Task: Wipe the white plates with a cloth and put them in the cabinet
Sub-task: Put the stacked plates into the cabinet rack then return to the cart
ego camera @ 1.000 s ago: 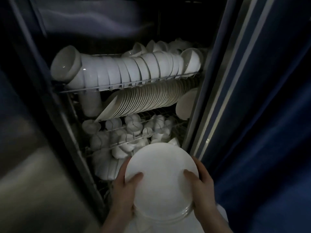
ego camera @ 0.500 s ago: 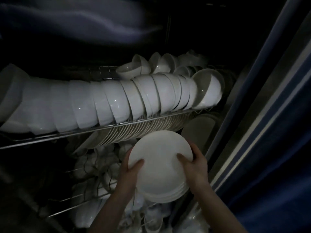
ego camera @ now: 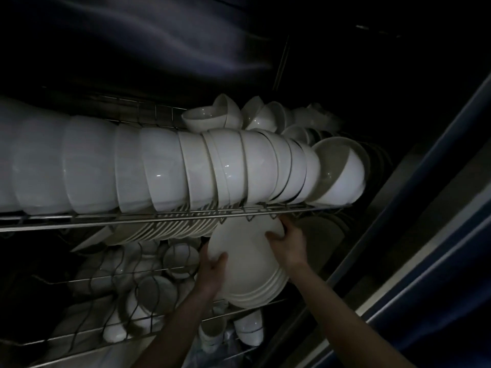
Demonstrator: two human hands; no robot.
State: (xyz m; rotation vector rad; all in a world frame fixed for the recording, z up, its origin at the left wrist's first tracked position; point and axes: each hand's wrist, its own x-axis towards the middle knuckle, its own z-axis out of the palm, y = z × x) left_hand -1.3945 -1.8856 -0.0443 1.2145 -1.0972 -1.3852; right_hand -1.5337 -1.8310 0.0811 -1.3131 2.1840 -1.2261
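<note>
Stack of white plates (ego camera: 247, 264) in the head view, tilted, just below the wire shelf (ego camera: 132, 221) of the cabinet (ego camera: 393, 235), upper edge tucked under that shelf's front rail. Left hand (ego camera: 212, 272) clamped on the stack's near-left rim, thumb across the top face, fingers hidden beneath. Right hand (ego camera: 288, 245) gripping the opposite rim, thumb on the face, fingers curled round the far edge. On the wire shelf, a long row of white bowls (ego camera: 164, 168) lying on their sides. Directly under the shelf's middle, a row of plates on edge (ego camera: 164, 231). Well below it, small cups (ego camera: 180, 258). Probably heavy as a stack, rigid, glazed and slick, liable to chip against the metal rail. Best held at opposite rims with fingers under the lowest plate, to stop the upper ones sliding off the tilt.
</note>
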